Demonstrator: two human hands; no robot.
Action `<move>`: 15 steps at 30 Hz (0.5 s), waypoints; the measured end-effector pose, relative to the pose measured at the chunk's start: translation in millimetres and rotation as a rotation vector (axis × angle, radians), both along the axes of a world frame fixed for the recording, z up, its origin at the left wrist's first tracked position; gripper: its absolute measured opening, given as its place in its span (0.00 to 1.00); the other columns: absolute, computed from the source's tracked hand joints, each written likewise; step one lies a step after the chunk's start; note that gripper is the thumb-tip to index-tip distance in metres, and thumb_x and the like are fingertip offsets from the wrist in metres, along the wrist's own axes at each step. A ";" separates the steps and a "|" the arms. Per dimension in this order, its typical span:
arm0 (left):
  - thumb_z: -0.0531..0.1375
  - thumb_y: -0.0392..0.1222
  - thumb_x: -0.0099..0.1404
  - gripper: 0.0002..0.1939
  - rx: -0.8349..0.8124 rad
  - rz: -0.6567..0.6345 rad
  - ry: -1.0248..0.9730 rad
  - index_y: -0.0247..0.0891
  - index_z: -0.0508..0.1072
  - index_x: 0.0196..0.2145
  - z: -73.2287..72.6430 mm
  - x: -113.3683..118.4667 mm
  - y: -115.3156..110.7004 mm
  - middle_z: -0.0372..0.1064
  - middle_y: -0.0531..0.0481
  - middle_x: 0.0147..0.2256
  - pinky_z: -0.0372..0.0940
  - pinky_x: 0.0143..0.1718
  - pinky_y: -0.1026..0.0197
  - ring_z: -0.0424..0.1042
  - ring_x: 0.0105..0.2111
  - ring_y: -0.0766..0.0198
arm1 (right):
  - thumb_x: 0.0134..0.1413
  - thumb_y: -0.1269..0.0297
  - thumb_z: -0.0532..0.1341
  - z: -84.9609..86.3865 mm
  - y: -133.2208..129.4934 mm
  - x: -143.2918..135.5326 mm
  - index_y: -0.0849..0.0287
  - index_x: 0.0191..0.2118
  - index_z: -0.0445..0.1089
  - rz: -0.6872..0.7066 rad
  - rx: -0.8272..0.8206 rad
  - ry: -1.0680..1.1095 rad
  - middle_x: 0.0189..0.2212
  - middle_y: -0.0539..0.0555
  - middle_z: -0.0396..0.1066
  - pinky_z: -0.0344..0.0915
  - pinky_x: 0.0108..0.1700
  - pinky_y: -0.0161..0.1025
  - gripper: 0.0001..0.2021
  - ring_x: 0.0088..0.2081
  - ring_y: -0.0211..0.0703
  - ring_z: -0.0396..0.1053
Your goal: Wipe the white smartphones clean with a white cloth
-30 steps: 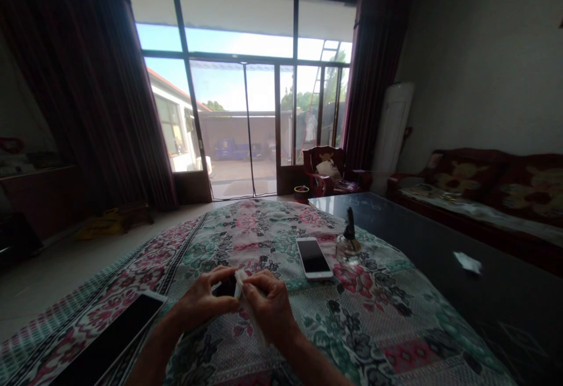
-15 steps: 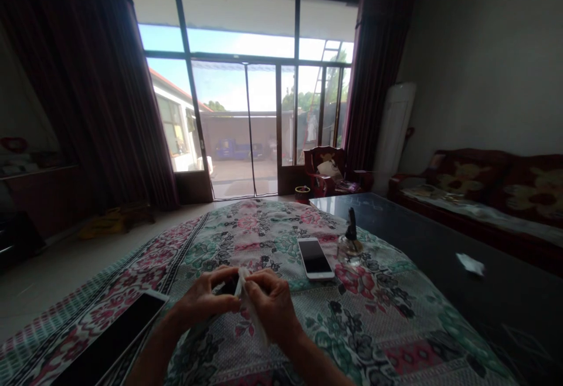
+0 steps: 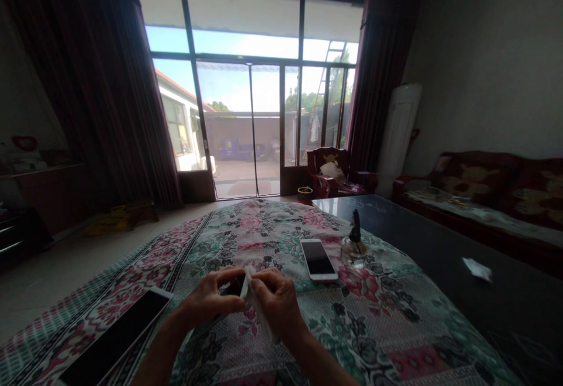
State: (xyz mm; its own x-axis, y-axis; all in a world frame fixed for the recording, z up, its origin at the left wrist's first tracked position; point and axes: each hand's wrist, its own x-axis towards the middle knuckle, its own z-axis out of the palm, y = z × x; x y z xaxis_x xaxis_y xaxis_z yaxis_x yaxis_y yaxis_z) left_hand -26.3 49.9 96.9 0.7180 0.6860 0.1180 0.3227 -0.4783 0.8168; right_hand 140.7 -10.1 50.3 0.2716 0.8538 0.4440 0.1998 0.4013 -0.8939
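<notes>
My left hand [image 3: 207,297] is closed around a small phone [image 3: 236,286], gripping it by its edges with thumb and fingers. The phone's dark face and pale edge show in part; the rest is hidden by the hand. Pinched in my right hand [image 3: 281,304] is a white tissue [image 3: 265,318], pressed against the phone's right edge and hanging down below the fingers. A white phone with a black screen [image 3: 319,258] lies on the patterned cloth [image 3: 352,327], beyond my right hand. Beside it stands a clear glass bottle with a black spray top [image 3: 354,245].
A larger white-edged device with a black screen [image 3: 116,339] lies at the left. To the right is a dark, glossy tabletop [image 3: 422,257] with a crumpled white tissue [image 3: 477,269] on it. A wooden armchair [image 3: 328,169] and a sofa [image 3: 475,186] stand farther back.
The whole view has shifted slightly, so things appear a little farther right. Both hands keep their hold, with the tissue still at the phone's edge.
</notes>
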 end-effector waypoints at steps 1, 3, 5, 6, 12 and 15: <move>0.63 0.42 0.51 0.24 0.000 -0.015 -0.003 0.43 0.75 0.48 -0.6 0.4 0.0 0.73 0.52 0.44 0.62 0.47 0.61 0.69 0.45 0.55 | 0.49 0.66 0.60 -0.7 0.6 1.0 0.60 0.31 0.78 -0.008 -0.007 -0.004 0.29 0.54 0.72 0.66 0.38 0.36 0.08 0.34 0.43 0.70; 0.63 0.42 0.51 0.23 0.005 -0.011 -0.005 0.43 0.76 0.47 -1.0 0.2 0.0 0.73 0.52 0.43 0.62 0.47 0.61 0.69 0.44 0.56 | 0.49 0.66 0.60 -0.3 0.0 1.1 0.60 0.31 0.78 0.000 -0.007 -0.008 0.29 0.54 0.72 0.66 0.38 0.36 0.08 0.34 0.43 0.70; 0.63 0.43 0.51 0.21 0.005 0.024 -0.010 0.41 0.77 0.45 0.1 -1.2 -0.5 0.73 0.52 0.41 0.62 0.46 0.61 0.69 0.43 0.56 | 0.49 0.67 0.61 2.1 -2.2 -0.9 0.60 0.30 0.78 0.027 0.012 -0.008 0.29 0.54 0.72 0.66 0.38 0.36 0.08 0.34 0.42 0.70; 0.63 0.43 0.51 0.21 -0.001 0.043 -0.012 0.40 0.77 0.45 0.9 -1.9 -0.8 0.73 0.52 0.40 0.63 0.46 0.61 0.69 0.43 0.56 | 0.48 0.67 0.61 3.5 -3.3 -2.0 0.60 0.30 0.78 0.040 0.025 -0.008 0.29 0.54 0.72 0.66 0.38 0.36 0.07 0.34 0.42 0.70; 0.63 0.42 0.51 0.22 -0.002 0.001 0.007 0.42 0.76 0.46 2.7 0.4 -1.6 0.73 0.52 0.42 0.63 0.47 0.60 0.69 0.44 0.56 | 0.48 0.67 0.60 2.2 -1.3 -0.6 0.60 0.30 0.78 0.013 0.009 -0.003 0.28 0.54 0.72 0.65 0.37 0.36 0.08 0.33 0.42 0.69; 0.63 0.43 0.50 0.23 -0.018 -0.003 0.001 0.42 0.76 0.46 -0.9 -1.4 0.9 0.73 0.51 0.43 0.63 0.48 0.59 0.69 0.45 0.54 | 0.48 0.66 0.60 0.1 0.1 1.9 0.60 0.30 0.78 0.029 0.000 0.006 0.29 0.54 0.72 0.65 0.38 0.36 0.08 0.34 0.42 0.69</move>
